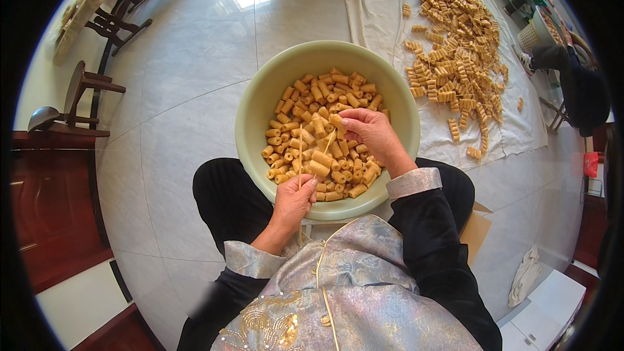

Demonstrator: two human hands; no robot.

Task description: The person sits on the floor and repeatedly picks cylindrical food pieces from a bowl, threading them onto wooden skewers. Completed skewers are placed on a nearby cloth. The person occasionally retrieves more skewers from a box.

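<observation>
My left hand grips thin bamboo skewers over the near rim of a pale green plastic basin. Two short tan rolls are threaded crosswise on the skewer that leans to the right. Between the thumb and fingers of my right hand is another tan roll, close to that skewer's upper tip. Whether the tip touches the roll I cannot tell. Many loose tan rolls, some showing hollow ends, fill the bottom of the basin beneath both hands.
To the right, a white cloth on the tiled floor bears a large heap of skewered rolls. A cardboard box stands by my right knee. Another person is at the far right. Wooden chairs stand at left.
</observation>
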